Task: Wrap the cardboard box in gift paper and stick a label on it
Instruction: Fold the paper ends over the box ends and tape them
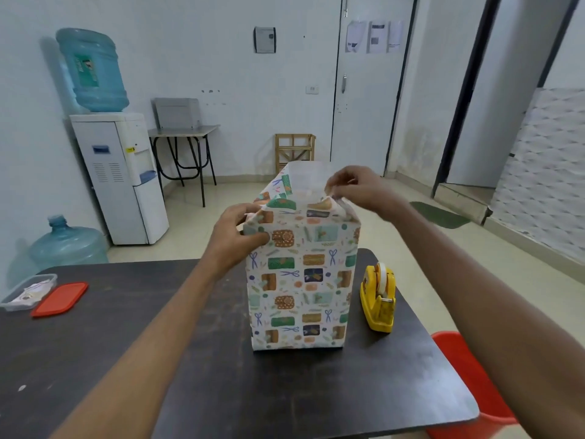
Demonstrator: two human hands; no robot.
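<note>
On a dark table [142,327] in a pale-walled room, we look down at a tall cardboard box [300,296] standing upright toward the table's far right side, its front and sides covered in gift paper [308,177] printed with parcels, scissors and sprigs in green, orange and navy. At the top the paper is only partly folded: patterned flaps slope inward on the left and the right, while a plain white flap stands upright at the back. The left hand [237,236] grips the box's upper left corner, thumb laid across the front face and fingers curled round the side over the folded paper. The right hand [364,190], slightly blurred, hovers over the upper right corner with its fingertips bunched together, pinching the paper's edge there; we cannot tell whether it also holds a piece of tape. Just beside the box on its right, apart from it, sits a yellow tape dispenser [378,299] loaded with a pale roll. Well apart at the table's left edge we see a clear plastic container [47,280] holding white pieces too small to identify, with a red lid [60,299] lying flat against its near side. A red chair [465,369] shows past the table's right corner. Behind, a white water cooler [126,185] carries a blue bottle [93,71], a second bottle [68,245] stands on the floor, and a wooden rack [294,150] rests against the wall near a closed door [370,90].
</note>
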